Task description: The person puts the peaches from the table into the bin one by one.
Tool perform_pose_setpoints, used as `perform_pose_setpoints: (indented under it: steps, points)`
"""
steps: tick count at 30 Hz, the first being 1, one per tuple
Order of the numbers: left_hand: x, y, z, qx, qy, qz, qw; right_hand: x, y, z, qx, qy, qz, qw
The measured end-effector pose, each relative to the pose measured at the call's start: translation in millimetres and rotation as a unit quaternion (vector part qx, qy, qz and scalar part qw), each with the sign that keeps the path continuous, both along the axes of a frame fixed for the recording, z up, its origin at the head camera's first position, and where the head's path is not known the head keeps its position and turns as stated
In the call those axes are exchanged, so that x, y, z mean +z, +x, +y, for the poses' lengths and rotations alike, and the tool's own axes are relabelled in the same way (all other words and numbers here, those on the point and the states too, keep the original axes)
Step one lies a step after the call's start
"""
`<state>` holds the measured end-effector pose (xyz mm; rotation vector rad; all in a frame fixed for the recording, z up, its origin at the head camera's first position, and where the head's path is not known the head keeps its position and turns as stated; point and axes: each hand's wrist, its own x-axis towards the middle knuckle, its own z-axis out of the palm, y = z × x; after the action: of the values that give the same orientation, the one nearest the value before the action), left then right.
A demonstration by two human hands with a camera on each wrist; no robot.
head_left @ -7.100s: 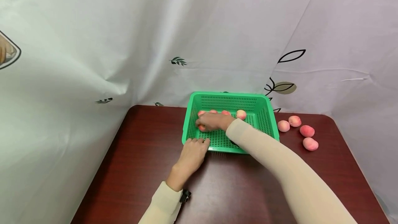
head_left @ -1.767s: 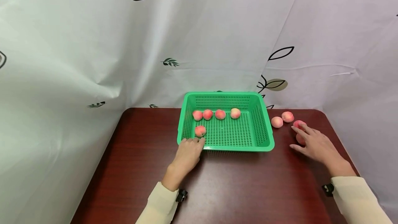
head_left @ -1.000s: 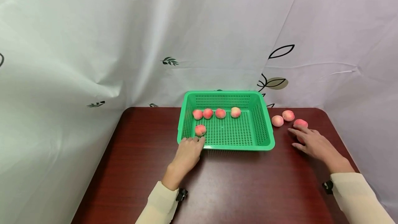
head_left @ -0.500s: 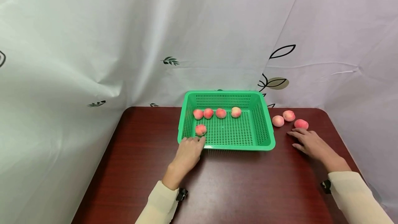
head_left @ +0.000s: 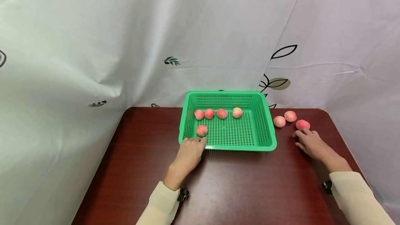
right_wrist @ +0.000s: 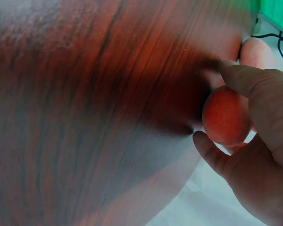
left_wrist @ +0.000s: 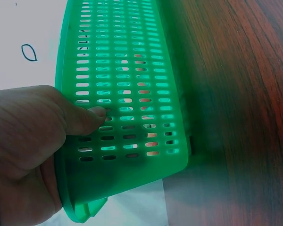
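A green plastic basket [head_left: 265,148] stands at the back of the table with several red and pale peaches inside. My left hand [head_left: 189,153] grips its front rim near the left corner; in the left wrist view the thumb [left_wrist: 87,120] lies against the slotted wall. Right of the basket, my right hand [head_left: 314,145] is low over the table. Its fingers and thumb curl round a red peach [right_wrist: 226,115], hidden under the hand in the head view. Just beyond the fingers lies another red peach [head_left: 302,124].
Two more peaches, one pale [head_left: 279,121] and one pinkish [head_left: 290,116], lie between the basket and the right hand. The dark red-brown table [head_left: 237,186] ends at a white printed curtain [head_left: 218,44] behind and at the sides.
My right hand, earlier inside the basket, is now at the peaches on the right; its fingers have just drawn in round one. A peach lies in the basket's front left. The left hand keeps its grip.
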<state>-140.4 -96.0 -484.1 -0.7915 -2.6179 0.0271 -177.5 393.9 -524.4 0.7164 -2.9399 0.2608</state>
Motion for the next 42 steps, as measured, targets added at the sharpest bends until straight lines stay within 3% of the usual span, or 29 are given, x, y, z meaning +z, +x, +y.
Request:
perform_pose_setpoints:
  steps: [3, 13, 18, 24, 27, 33, 42]
  points:
    - [-0.3, 0.1, 0, 0.002, 0.0, -0.004, 1.0, -1.4, 0.1, 1, 0.003, 0.0, 0.013, 1.0]
    - [1.5, 1.4, 1, 0.004, 0.0, -0.021, 0.9998, 10.8, 1.8, -5, -0.016, 0.002, -0.034, 0.999]
    - [1.2, 0.8, 1, 0.002, 0.001, -0.007, 1.0, 18.6, 0.9, -9, -0.002, -0.035, -0.013, 0.999]
    - [0.3, 0.8, 0, 0.002, -0.001, -0.008, 1.0, 27.9, -3.5, -13, 0.012, -0.067, 0.046, 0.997]
    - [-0.1, 0.8, 0, 0.003, -0.001, -0.011, 0.9999, 34.0, -5.9, -17, 0.012, -0.074, 0.051, 0.996]
    - [-0.6, 0.4, 0, 0.003, -0.002, -0.009, 1.0, 53.7, -9.4, -28, 0.004, -0.077, 0.041, 0.996]
    - [0.2, -0.4, 0, 0.004, 0.0, -0.005, 1.0, 103.2, -19.7, -58, -0.013, -0.092, 0.018, 0.996]
